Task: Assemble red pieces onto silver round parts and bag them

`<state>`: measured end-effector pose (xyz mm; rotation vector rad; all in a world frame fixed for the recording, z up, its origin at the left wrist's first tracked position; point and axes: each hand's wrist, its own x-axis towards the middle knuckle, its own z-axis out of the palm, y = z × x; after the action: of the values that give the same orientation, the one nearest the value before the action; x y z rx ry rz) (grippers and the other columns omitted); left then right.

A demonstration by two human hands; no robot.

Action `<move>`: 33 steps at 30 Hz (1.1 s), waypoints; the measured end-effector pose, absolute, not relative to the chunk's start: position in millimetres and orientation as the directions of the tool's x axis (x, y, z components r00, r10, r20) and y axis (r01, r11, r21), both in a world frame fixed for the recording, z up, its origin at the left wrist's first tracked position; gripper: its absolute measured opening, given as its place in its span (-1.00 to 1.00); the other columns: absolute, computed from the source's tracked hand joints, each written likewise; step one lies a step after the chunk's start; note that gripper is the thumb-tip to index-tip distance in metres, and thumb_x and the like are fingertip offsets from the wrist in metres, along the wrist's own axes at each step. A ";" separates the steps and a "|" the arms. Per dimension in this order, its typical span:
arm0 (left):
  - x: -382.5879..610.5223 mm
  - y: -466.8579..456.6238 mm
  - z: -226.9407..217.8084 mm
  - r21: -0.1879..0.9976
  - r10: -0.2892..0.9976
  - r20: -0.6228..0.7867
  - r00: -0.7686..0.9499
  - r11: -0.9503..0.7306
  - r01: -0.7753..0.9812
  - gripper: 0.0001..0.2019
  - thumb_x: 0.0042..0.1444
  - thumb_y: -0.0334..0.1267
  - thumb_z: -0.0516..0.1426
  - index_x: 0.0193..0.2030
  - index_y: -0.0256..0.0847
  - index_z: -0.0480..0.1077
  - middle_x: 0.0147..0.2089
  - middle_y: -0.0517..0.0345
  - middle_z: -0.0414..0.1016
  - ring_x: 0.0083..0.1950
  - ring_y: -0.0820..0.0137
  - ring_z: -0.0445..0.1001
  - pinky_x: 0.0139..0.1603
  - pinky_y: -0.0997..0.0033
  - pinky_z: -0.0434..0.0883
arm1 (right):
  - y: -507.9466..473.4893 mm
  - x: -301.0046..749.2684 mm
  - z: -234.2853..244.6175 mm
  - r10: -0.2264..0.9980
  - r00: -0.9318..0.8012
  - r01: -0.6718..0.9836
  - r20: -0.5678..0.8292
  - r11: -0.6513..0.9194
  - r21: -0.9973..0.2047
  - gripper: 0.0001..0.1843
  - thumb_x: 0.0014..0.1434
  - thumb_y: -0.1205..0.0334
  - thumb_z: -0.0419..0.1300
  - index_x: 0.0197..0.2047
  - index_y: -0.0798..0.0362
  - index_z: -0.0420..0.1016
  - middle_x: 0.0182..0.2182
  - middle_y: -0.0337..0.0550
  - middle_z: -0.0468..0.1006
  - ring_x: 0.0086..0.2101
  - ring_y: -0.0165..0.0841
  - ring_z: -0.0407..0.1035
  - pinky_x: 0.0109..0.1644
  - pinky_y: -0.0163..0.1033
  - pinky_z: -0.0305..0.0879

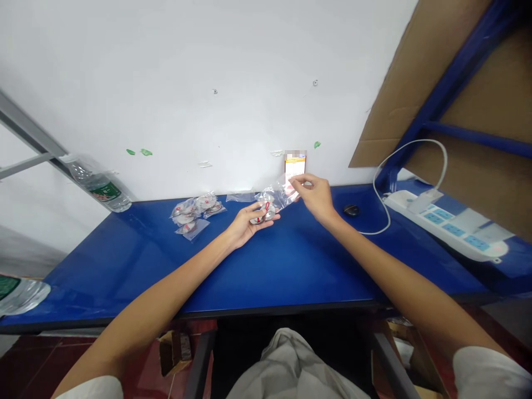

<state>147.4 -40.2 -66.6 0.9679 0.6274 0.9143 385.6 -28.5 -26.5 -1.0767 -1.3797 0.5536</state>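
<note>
My left hand point(246, 224) is closed around a clear plastic bag point(268, 208) that has round silver metal discs with red marks in it. The bag is held just above the blue table point(266, 271). At the bag's right end, my right hand point(315, 194) pinches the clear plastic between thumb and fingers. Behind that hand a lit phone point(295, 166) leans upright against the wall, partly covered by the fingers. To the left lie several similar bagged discs point(195, 210) in a pile. A flat piece of clear plastic point(241, 197) rests at the table's back edge.
A white power strip point(449, 224) with a plugged-in white cable point(388, 213) lies at the right. Near it sits a small black object point(351, 210). Plastic bottles stand at the left, one by the wall point(100, 185), another at the front corner point(25, 295).
</note>
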 end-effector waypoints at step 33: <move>58.7 22.9 -24.8 0.948 0.953 0.123 -0.276 -0.195 -0.250 -0.72 -0.06 -0.39 0.24 -0.14 -0.26 0.49 -0.07 -0.04 0.63 -0.15 0.29 0.66 -0.45 0.51 0.39 | 68.6 266.2 -17.9 0.914 -0.105 0.897 0.393 0.257 -0.360 -0.61 0.45 0.00 0.22 0.11 0.14 0.57 0.02 0.24 0.70 0.07 0.09 0.58 0.15 0.08 0.46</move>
<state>58.7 22.9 -24.8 0.9776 1.0967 1.6395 266.2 68.6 -17.9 -1.6360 -1.9953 0.0405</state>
